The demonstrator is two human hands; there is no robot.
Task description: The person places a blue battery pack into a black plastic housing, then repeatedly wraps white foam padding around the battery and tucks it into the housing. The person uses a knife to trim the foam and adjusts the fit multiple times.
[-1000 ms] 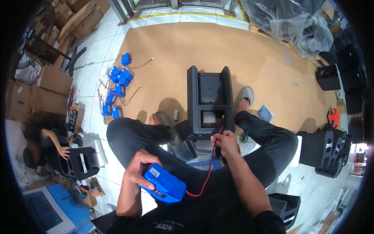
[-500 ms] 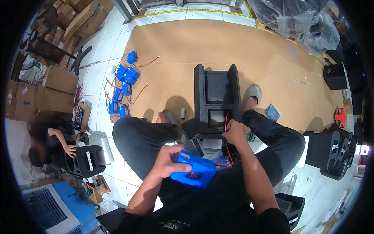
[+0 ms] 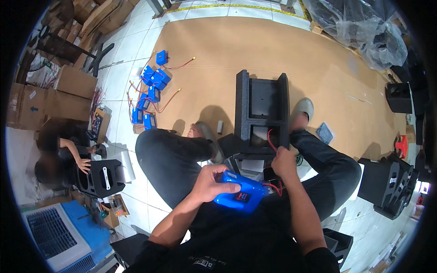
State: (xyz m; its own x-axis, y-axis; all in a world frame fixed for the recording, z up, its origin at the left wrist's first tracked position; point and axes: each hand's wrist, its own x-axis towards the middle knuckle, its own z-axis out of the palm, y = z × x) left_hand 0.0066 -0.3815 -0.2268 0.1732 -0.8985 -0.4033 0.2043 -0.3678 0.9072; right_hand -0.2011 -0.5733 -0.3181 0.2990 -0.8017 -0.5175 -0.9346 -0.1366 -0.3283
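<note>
Several blue packs point(image 3: 154, 94) lie well up-left of your left fingers, on and by the cardboard sheet's edge point(image 3: 205, 50); probably parked there to keep the space in front free. Left hand point(image 3: 211, 184): fingers clamped on the held pack point(image 3: 241, 194), thumb across its top face. Pack sits just right of those fingers, lead side toward your other hand, likely so the wire doesn't pull. Black box point(image 3: 262, 119) is just beyond your right fingers, openings up, presumably for easy reach. Red lead point(image 3: 271, 140) shows at its nearer opening; can't tell where the end is. Right hand point(image 3: 284, 163): fingers together on that lead, tips partly hidden, probably steadying it.
</note>
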